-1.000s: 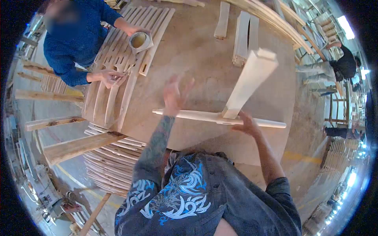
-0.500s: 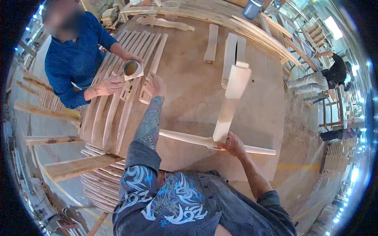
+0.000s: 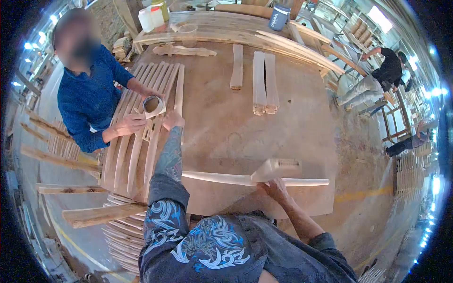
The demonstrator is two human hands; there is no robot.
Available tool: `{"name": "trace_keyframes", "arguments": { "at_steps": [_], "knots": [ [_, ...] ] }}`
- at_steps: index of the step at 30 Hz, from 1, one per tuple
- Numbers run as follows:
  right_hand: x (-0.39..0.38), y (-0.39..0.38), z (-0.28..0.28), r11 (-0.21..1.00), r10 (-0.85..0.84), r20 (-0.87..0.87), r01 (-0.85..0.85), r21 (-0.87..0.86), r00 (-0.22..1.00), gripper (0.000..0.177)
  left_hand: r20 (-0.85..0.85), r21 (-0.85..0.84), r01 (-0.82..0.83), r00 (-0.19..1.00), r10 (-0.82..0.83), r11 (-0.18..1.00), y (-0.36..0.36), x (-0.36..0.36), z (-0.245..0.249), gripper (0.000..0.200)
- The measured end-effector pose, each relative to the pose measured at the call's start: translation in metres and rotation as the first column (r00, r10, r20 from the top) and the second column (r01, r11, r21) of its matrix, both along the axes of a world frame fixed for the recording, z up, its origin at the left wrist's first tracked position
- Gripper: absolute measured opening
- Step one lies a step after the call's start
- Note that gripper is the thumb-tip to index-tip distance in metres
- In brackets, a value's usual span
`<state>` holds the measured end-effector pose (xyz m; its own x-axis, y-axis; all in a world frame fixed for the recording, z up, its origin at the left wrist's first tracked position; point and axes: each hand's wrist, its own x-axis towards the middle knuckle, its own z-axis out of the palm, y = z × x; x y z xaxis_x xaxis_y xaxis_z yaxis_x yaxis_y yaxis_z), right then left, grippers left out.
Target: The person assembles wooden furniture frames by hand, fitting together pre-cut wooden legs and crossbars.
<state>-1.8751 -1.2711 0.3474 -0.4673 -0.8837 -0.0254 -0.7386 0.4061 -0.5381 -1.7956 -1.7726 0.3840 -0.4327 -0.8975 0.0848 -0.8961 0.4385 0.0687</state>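
My left hand point(image 3: 173, 120) is closed around the near part of a wooden post point(image 3: 180, 92), the rightmost of a row of similar posts. Just left of it, a person's hand point(image 3: 132, 123) is by a cup of brownish liquid point(image 3: 152, 104), which the person holds over the posts. My right hand point(image 3: 273, 190) grips a long rounded wooden leg point(image 3: 217, 177) lying across the near side of the table. A flat wooden slat point(image 3: 269, 170) is joined to that leg, its blurred end tipped up towards me.
Several loose slats point(image 3: 265, 82) lie at the table's far side. A bench point(image 3: 207, 22) behind holds a blue thermal mug point(image 3: 279, 18) and white bottles point(image 3: 151, 19). Wooden beams point(image 3: 104, 214) jut out at left. Another person point(image 3: 387, 70) works at far right.
The slat joined to the leg has swung from pointing away across the table to standing up towards me. The post under my left hand has turned, its near end moving right.
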Motion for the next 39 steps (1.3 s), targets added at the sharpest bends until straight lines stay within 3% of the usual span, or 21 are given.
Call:
{"name": "trace_keyframes", "arguments": {
  "at_steps": [1,2,4,5,7,8,10,12,13,15,20,21,24,27,30,32,34,36,37,38,39],
  "knots": [
    [0.002,0.000,0.004,1.000,-0.009,0.000,0.009,-0.001,1.000,0.038,0.006,0.218,0.098,0.995,-0.102,0.971,0.005,0.003,0.013,0.035],
    [0.003,-0.007,0.017,0.998,-0.045,0.035,0.046,-0.033,0.998,0.036,0.009,0.219,0.107,0.994,-0.112,0.970,0.000,0.000,-0.005,0.035],
    [0.005,-0.011,0.044,0.993,-0.094,0.079,0.099,-0.061,0.992,0.034,-0.479,0.776,0.351,0.868,0.127,0.525,-0.006,-0.007,-0.040,0.045],
    [0.005,-0.012,0.058,0.994,-0.104,0.139,0.100,0.034,0.985,0.035,-0.474,0.779,0.354,0.873,0.115,0.518,0.008,-0.010,-0.033,0.045],
    [0.005,-0.006,0.059,0.985,-0.135,0.201,0.110,0.133,0.970,0.037,-0.548,0.833,0.507,0.702,0.454,0.221,0.053,-0.022,-0.016,0.042],
    [0.003,0.000,0.050,0.987,-0.113,0.198,0.086,0.139,0.974,0.040,-0.545,0.835,0.509,0.711,0.445,0.209,0.078,-0.025,0.004,0.042],
    [-0.001,0.005,0.057,0.985,-0.108,0.191,0.079,0.152,0.976,0.043,-0.557,0.713,0.695,0.475,0.681,0.097,0.131,-0.029,0.045,0.027],
    [-0.005,-0.007,0.097,0.987,0.038,0.783,0.099,-0.126,0.620,0.039,-0.574,0.630,0.775,0.417,0.705,0.054,0.168,-0.043,0.055,0.025],
    [-0.009,-0.003,0.103,0.993,-0.025,0.785,0.109,-0.054,0.620,0.033,-0.581,0.541,0.841,0.349,0.735,0.028,0.187,-0.049,0.064,0.023],
    [-0.036,0.005,0.071,0.990,0.067,0.887,0.082,-0.117,0.456,0.040,-0.576,0.536,0.844,0.380,0.724,-0.016,0.223,-0.046,0.107,0.025],
    [-0.024,-0.038,0.120,0.814,-0.190,0.769,0.536,-0.224,0.611,0.075,-0.429,0.571,0.788,0.527,0.733,-0.231,0.276,-0.048,0.129,0.032],
    [-0.024,-0.047,0.124,0.801,-0.200,0.771,0.554,-0.227,0.605,0.075,-0.432,0.574,0.781,0.544,0.719,-0.246,0.283,-0.049,0.130,0.032],
    [-0.017,-0.074,0.133,0.574,0.019,0.609,0.490,-0.656,0.793,0.074,-0.560,0.550,0.809,0.541,0.627,-0.206,0.291,-0.044,0.129,0.037],
    [-0.021,-0.083,0.137,0.570,0.006,0.770,0.631,-0.527,0.638,0.069,-0.628,0.553,0.789,0.605,0.490,-0.267,0.290,-0.038,0.124,0.039],
    [-0.031,-0.070,0.155,0.507,-0.015,0.626,0.545,-0.667,0.780,0.052,-0.776,0.630,0.776,0.626,0.083,0.033,0.273,-0.012,0.128,0.051],
    [-0.041,-0.053,0.188,0.428,0.020,0.632,0.564,-0.706,0.775,0.044,-0.878,0.446,0.886,0.461,-0.127,0.127,0.269,0.038,0.164,0.048],
    [-0.053,-0.037,0.219,0.291,0.090,0.608,0.563,-0.774,0.789,0.030,-0.766,0.634,0.773,0.630,-0.127,0.013,0.259,0.115,0.157,0.050],
    [-0.068,-0.023,0.240,0.294,0.011,0.575,0.547,-0.784,0.818,0.027,-0.963,0.256,0.841,0.180,-0.200,-0.476,0.276,0.111,0.192,0.092],
    [-0.071,-0.014,0.250,0.327,-0.047,0.555,0.537,-0.777,0.831,0.024,-0.995,0.068,0.707,-0.001,-0.098,-0.704,0.285,0.108,0.209,0.113],
    [-0.071,-0.012,0.261,0.360,-0.116,0.502,0.508,-0.783,0.857,0.025,-0.951,0.185,0.622,-0.082,-0.298,-0.761,0.288,0.105,0.212,0.112],
    [-0.073,-0.015,0.273,0.392,-0.194,0.442,0.482,-0.784,0.876,0.026,-0.946,0.170,0.673,-0.092,-0.309,-0.720,0.298,0.103,0.218,0.098]
  ]
}}
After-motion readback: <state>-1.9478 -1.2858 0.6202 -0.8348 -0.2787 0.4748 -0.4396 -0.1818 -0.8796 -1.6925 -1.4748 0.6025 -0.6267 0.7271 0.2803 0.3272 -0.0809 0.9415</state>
